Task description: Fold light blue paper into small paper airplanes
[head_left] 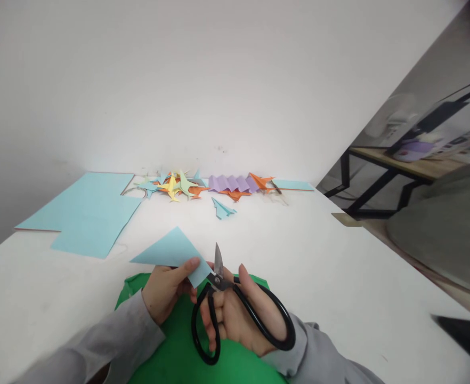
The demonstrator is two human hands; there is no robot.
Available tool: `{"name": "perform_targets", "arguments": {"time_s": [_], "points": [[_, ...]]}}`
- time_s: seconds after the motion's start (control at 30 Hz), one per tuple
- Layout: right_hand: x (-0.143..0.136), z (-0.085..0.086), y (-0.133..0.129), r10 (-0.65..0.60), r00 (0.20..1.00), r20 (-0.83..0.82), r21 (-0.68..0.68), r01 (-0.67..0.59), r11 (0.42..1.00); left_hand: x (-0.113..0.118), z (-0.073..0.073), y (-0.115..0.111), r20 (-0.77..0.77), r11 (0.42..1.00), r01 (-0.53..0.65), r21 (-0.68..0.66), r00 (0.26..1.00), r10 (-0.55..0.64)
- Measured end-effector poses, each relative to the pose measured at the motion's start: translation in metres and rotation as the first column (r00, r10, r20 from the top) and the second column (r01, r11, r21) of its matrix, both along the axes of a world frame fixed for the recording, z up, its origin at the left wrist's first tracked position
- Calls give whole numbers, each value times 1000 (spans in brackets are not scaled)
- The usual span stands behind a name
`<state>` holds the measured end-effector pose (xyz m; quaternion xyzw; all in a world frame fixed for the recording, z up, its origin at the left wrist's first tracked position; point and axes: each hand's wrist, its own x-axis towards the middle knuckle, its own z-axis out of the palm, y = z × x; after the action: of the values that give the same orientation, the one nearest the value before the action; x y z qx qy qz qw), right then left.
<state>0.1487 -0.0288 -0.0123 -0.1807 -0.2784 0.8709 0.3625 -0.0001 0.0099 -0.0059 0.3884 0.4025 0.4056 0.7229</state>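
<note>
My left hand pinches a folded piece of light blue paper with the thumb on top. The paper comes to a point at the left and narrows to a strip at the lower right. My right hand holds black-handled scissors, its fingers through the loops. The scissor blades are spread: one points upward, and the other lies at the paper's lower right corner, partly hidden there. Both hands are just above the front edge of the white table, over green cloth.
Large light blue sheets lie at the table's left. Along the wall sit several folded paper figures, a pleated purple paper and a small blue folded plane. A wooden-topped table stands beyond the right edge.
</note>
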Motion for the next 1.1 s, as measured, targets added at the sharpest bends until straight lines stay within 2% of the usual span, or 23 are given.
{"name": "perform_targets", "arguments": {"time_s": [0.4, 0.67, 0.93, 1.1], "points": [[0, 0, 1, 26, 1000, -14, -17, -26, 1000, -5, -3, 3, 13, 997, 72, -14, 997, -72], [3, -2, 2, 19, 999, -29, 50, -18, 999, -10, -7, 9, -12, 986, 164, 8, 986, -164], [4, -4, 5, 39, 999, 2, 54, -39, 998, -11, -8, 11, 4, 987, 159, -10, 987, -159], [4, -4, 5, 54, 999, -4, 5, -54, 999, -12, -8, 11, 5, 987, 161, -19, 987, -161]]}}
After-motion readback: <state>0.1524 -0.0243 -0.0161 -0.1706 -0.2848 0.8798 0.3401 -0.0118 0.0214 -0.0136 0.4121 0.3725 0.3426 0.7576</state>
